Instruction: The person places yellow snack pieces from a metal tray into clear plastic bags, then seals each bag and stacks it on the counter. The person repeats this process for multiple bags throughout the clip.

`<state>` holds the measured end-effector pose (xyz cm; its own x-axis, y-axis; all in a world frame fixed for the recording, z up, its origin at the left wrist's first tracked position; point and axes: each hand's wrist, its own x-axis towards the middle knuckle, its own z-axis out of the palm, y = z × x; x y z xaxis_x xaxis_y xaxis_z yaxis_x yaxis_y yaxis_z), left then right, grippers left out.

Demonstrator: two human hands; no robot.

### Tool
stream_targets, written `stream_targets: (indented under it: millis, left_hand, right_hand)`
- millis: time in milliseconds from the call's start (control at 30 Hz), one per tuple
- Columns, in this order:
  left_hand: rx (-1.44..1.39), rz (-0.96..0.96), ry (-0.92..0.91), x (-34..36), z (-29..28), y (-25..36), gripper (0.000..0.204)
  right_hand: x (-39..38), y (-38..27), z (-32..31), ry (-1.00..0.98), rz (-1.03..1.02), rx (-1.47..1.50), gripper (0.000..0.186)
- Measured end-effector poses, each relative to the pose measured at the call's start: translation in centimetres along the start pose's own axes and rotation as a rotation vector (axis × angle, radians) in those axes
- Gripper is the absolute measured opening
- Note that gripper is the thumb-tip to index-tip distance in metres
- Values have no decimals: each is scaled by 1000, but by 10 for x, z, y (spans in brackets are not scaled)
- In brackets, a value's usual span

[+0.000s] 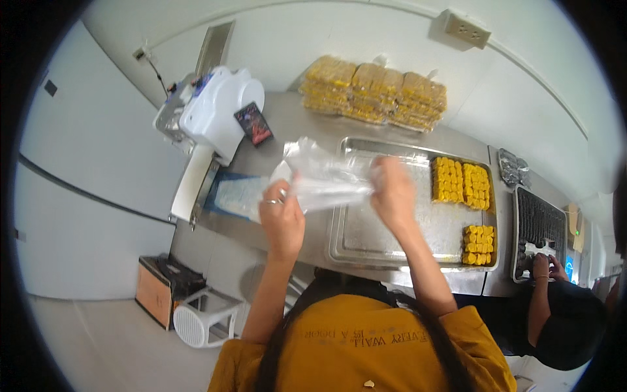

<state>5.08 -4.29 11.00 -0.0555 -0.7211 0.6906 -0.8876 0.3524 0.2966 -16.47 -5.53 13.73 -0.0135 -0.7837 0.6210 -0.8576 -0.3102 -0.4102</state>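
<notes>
Between my two hands a clear plastic bag (333, 176) is stretched, blurred by motion. My left hand (283, 219), with a ring on one finger, grips the bag's left end. At its right end my right hand (394, 195) is closed on the plastic. Below the bag lies a large metal tray (379, 242). Blocks of small yellow pieces (460, 184) sit at the tray's far right, and a smaller yellow block (479, 245) is at its near right corner. A blue-edged stack of clear bags (238, 196) lies beside my left hand.
Filled bags (372, 91) are stacked along the wall. A white machine (222, 111) and a phone (253, 124) stand back left. At right, a co-worker's hands (545, 266) reach into a tray of dark pieces (539, 219). A white stool (206, 317) is on the floor.
</notes>
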Motion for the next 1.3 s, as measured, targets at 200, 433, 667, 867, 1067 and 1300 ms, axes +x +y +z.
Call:
stream_targets:
  millis: [200, 433, 667, 867, 1067, 1300]
  left_hand:
    - [-958, -590, -303, -16, 45, 3, 37]
    - [-908, -393, -544, -3, 50, 22, 24]
    - [-234, 29, -323, -21, 80, 50, 26]
    - [-115, -26, -323, -35, 68, 30, 33]
    - [-29, -195, -409, -70, 57, 15, 37]
    - [32, -205, -383, -89, 43, 11, 37]
  right_hand:
    - [-39, 50, 53, -65, 386, 285, 26]
    - [-47, 93, 22, -161, 608, 471, 19]
    - [-77, 170, -19, -480, 479, 1169, 19]
    - [-61, 297, -19, -125, 983, -372, 59]
    - [-41, 308, 6, -431, 1084, -524, 79]
    - [-24, 322, 4, -457, 1345, -290, 83]
